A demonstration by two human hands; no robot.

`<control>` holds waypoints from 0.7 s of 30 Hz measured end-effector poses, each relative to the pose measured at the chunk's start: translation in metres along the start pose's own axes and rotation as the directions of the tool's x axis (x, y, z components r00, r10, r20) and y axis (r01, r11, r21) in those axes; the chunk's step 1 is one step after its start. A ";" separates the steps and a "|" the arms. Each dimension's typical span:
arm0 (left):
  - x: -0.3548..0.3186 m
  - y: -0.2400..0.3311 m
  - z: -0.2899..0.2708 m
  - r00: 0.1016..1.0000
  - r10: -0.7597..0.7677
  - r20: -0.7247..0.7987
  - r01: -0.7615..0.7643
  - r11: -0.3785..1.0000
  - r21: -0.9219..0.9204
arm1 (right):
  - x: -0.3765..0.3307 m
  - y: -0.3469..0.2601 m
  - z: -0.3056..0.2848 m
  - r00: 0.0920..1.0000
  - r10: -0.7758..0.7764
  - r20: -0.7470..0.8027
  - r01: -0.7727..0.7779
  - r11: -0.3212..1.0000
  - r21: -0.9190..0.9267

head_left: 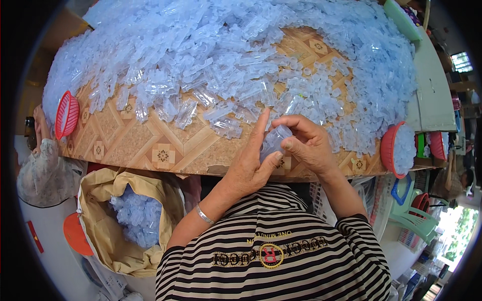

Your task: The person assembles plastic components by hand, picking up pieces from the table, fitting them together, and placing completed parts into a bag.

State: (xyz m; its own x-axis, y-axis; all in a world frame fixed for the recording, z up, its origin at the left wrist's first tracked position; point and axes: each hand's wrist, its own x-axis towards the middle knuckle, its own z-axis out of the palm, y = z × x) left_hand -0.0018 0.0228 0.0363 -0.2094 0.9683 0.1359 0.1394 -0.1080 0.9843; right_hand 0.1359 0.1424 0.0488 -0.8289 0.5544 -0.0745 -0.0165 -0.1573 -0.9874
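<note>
Near the table's front edge, a clear, round plastic piece (275, 140) sits between my two hands. My left hand (249, 161), its index finger stretched out, closes round the piece from the left with the thumb in front. The right hand (310, 145) pinches its upper right side with thumb and index finger. Part of the piece is covered by my fingers, so its full shape does not show. Just beyond my fingertips lie loose clear plastic pieces (221, 118), some long and some short.
A big heap of bluish clear plastic parts (201, 45) covers the patterned table (160, 150). Red baskets stand at the left (67, 115) and right (387, 149) edges. Below left is a brown paper sack (93, 200) holding similar parts. Another person's arm (44, 128) shows far left.
</note>
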 end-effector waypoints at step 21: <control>0.000 -0.013 -0.009 0.968 -0.209 -0.139 0.151 0.926 -0.347 | 0.097 0.019 -0.135 0.878 -0.453 -0.155 0.063 0.429 -0.901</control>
State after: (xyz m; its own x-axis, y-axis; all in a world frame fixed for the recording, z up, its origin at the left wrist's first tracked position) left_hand -0.0125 0.0225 0.0243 -0.3661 0.9287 -0.0591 -0.2387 -0.0324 0.9706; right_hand 0.1306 0.3032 0.0041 -0.6341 0.6845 0.3598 0.4448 0.7035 -0.5543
